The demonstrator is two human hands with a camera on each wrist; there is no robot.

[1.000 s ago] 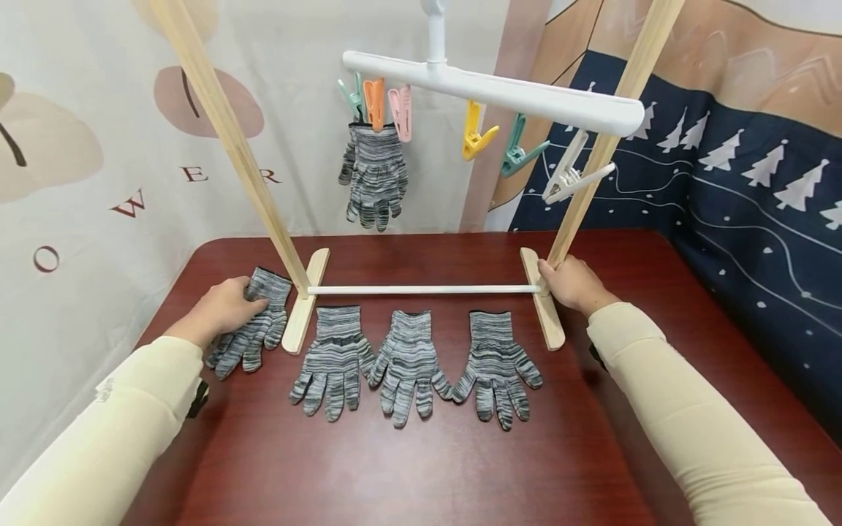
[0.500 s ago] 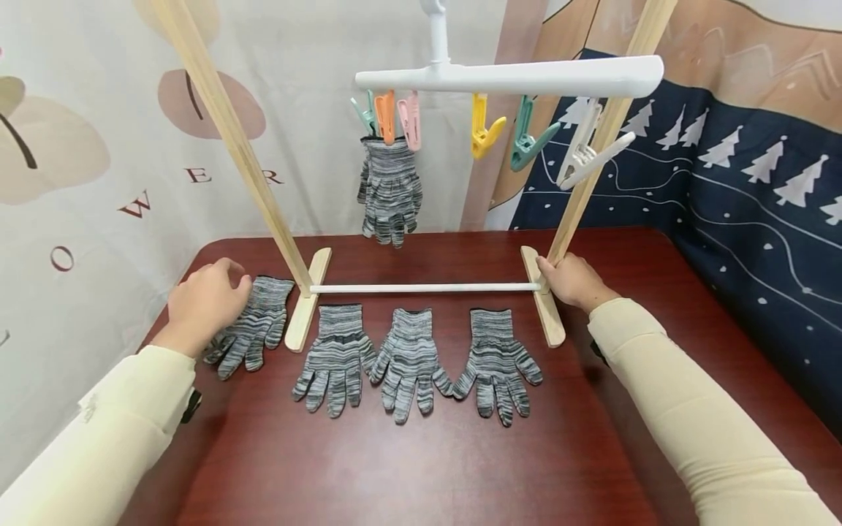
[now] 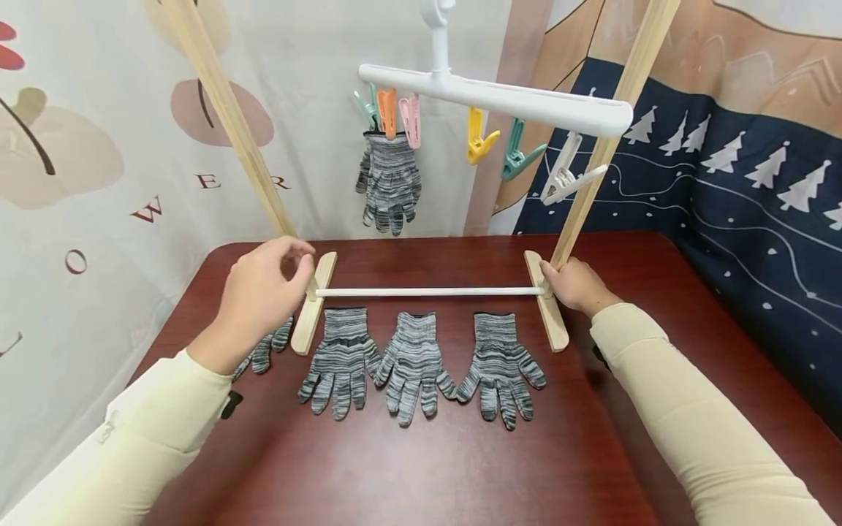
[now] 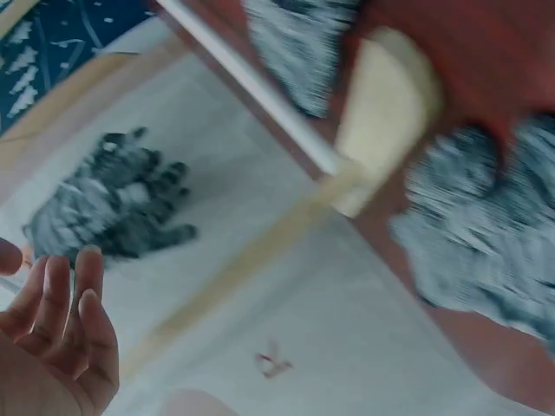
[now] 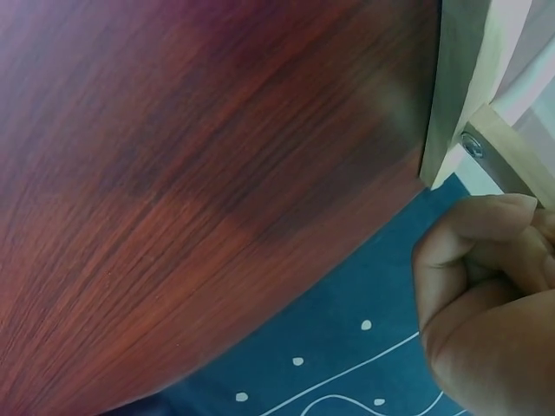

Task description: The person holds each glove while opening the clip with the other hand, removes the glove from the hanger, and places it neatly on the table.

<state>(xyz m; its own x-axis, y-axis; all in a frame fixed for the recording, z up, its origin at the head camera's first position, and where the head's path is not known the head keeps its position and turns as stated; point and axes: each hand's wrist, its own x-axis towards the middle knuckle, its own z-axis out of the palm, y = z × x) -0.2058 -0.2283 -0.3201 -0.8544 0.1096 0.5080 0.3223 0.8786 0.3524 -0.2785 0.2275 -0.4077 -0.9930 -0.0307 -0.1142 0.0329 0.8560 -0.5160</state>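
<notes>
My left hand (image 3: 263, 288) is raised above the left end of a wooden rack, fingers loosely bent, holding nothing. Beneath it, a grey striped knit glove (image 3: 262, 356) is mostly hidden. My right hand (image 3: 579, 286) grips the foot of the rack's right post (image 3: 585, 197); the right wrist view shows the curled fingers (image 5: 473, 225). Three more gloves lie in a row: a left one (image 3: 340, 354), a middle one (image 3: 414, 361) and a right one (image 3: 498, 361). From the white hanger bar (image 3: 506, 98), a glove (image 3: 392, 179) hangs by clothespins, including an orange clothespin (image 3: 388, 113).
A yellow clothespin (image 3: 475, 139), a green clothespin (image 3: 516, 155) and a white clothespin (image 3: 567, 179) hang on the bar's right half with nothing in them. A white crossbar (image 3: 427, 292) joins the rack's feet on the dark red table (image 3: 421, 475). Curtains stand behind.
My left hand has let go of the leftmost glove, lifted, and moved right toward the left post. The hanger bar has swung about. My right hand stays on its post.
</notes>
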